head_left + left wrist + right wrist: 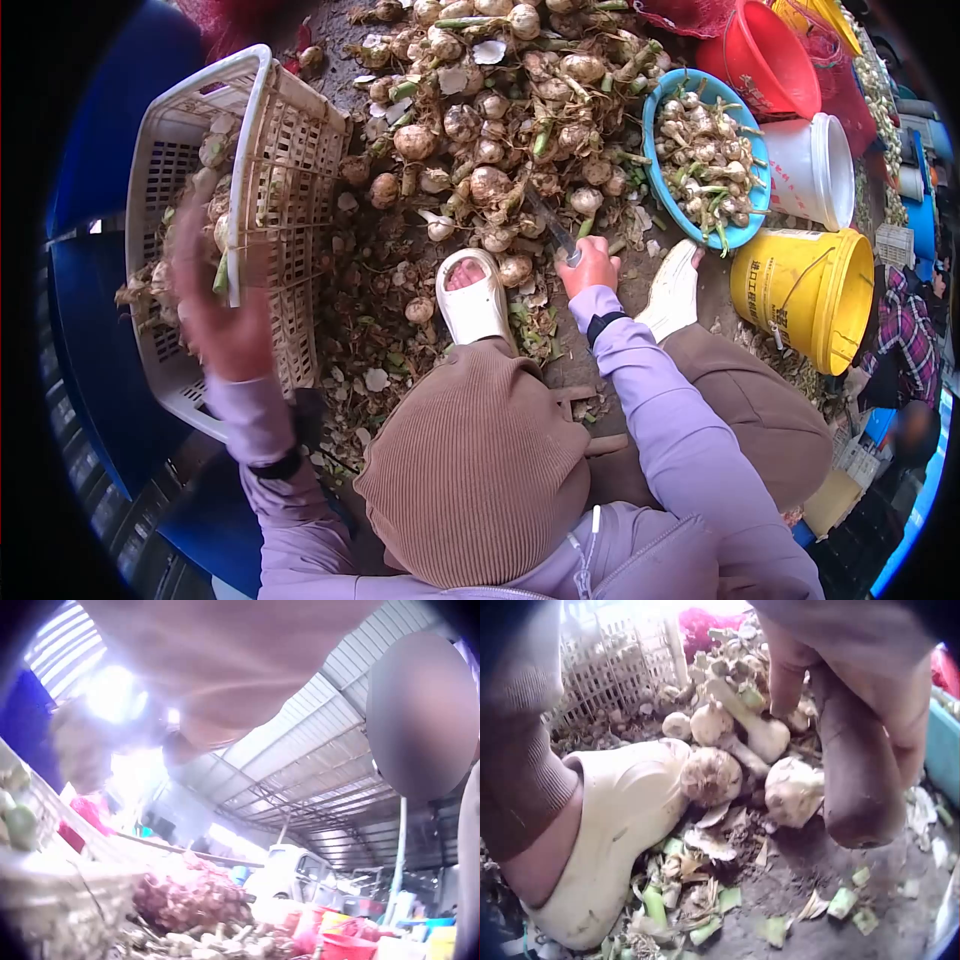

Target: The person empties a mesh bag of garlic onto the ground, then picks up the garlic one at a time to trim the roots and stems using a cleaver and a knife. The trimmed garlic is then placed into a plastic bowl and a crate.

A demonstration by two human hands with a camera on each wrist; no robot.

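Observation:
My right hand point(590, 268) grips a knife point(548, 218), its dark blade pointing at the garlic heap point(490, 130). In the right wrist view the fingers wrap the thick brown handle point(861, 765), close over loose garlic bulbs point(711, 776) with roots and stems. Blurred by motion, my left hand point(228, 325) is over the near side of the white plastic basket point(290, 180), fingers extended and thumb apart. A garlic bulb with a green stem point(221, 272) shows between thumb and fingers, among the bulbs in the basket. The left wrist view shows the left hand point(225, 667) large overhead.
To the right stand a blue basin point(655, 180) of trimmed garlic, a red bucket point(760, 60), a white bucket point(800, 170) and a yellow bucket point(800, 295). My shoe point(475, 305) rests against the heap's near edge. Peelings and cut stems point(660, 907) litter the ground.

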